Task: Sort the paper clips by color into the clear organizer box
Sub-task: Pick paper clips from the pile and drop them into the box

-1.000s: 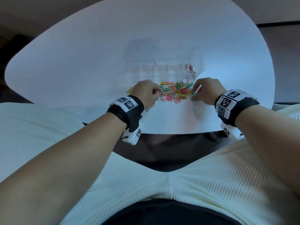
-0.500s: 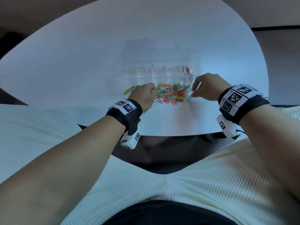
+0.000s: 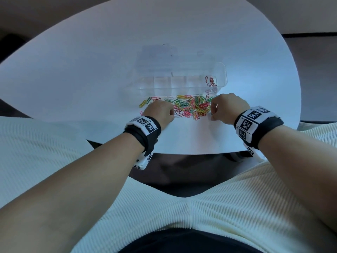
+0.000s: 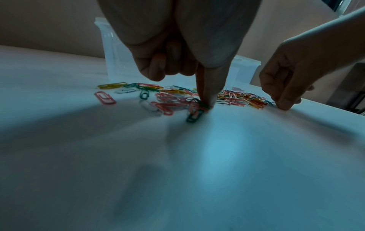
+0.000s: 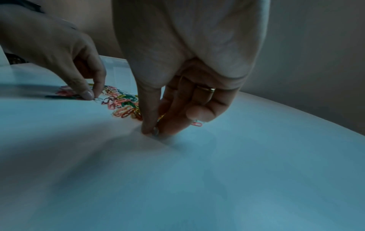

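Observation:
A heap of coloured paper clips (image 3: pixel 191 106) lies on the white table just in front of the clear organizer box (image 3: pixel 182 83). A few red clips (image 3: pixel 210 81) lie in the box's right-end compartment. My left hand (image 3: pixel 160 112) is at the heap's left side. Its thumb and forefinger pinch down on a green clip (image 4: pixel 194 116), with the other fingers curled. My right hand (image 3: pixel 226 108) is at the heap's right edge. Its thumb and fingers (image 5: pixel 171 118) pinch a small clip (image 5: pixel 155 131) against the table; I cannot tell that clip's colour.
Stray yellow and red clips (image 3: pixel 145 102) lie left of the heap. The round white table (image 3: pixel 73 70) ends in a near edge a short way behind my wrists. The box's open lid (image 3: pixel 158 53) lies behind it.
My right hand has come down from slightly above the heap to the table at its right edge. My left hand has shifted a little toward me, still at the heap's left side.

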A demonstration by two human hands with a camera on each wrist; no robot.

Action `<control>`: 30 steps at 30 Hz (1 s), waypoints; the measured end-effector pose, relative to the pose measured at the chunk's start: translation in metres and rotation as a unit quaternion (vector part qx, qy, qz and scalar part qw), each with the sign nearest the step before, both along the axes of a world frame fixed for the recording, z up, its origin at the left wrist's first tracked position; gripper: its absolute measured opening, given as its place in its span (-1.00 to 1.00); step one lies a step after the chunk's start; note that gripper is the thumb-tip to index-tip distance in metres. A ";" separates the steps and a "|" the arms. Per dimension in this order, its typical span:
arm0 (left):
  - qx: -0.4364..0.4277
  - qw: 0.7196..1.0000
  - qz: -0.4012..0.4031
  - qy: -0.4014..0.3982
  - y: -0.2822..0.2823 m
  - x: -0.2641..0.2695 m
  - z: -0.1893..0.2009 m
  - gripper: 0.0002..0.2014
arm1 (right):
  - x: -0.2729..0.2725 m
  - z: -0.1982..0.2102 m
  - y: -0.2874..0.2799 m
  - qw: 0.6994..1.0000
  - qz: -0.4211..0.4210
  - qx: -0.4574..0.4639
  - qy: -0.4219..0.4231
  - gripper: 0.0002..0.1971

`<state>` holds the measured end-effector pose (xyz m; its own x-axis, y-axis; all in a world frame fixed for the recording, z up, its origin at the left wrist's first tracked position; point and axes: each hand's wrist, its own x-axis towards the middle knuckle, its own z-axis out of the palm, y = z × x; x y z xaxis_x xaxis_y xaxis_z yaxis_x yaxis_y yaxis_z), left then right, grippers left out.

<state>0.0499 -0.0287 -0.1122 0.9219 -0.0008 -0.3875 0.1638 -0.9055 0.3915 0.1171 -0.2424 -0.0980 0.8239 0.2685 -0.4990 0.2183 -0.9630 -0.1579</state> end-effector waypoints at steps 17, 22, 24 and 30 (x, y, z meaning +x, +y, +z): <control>-0.144 0.989 0.025 -0.021 -0.011 0.003 0.006 -0.85 | 0.018 0.026 -0.007 0.929 -0.221 0.271 0.121 -0.74; -0.235 0.968 0.078 -0.024 -0.011 0.008 0.017 -0.65 | 0.007 0.007 0.000 0.998 0.009 0.046 0.029 -0.93; -0.262 0.960 0.099 -0.007 -0.010 0.006 0.016 -0.65 | 0.005 0.002 -0.002 0.999 0.033 0.012 -0.003 -0.91; -0.298 0.948 0.106 -0.026 -0.011 0.006 0.012 -0.71 | 0.000 0.000 0.005 0.997 0.069 -0.023 -0.040 -0.86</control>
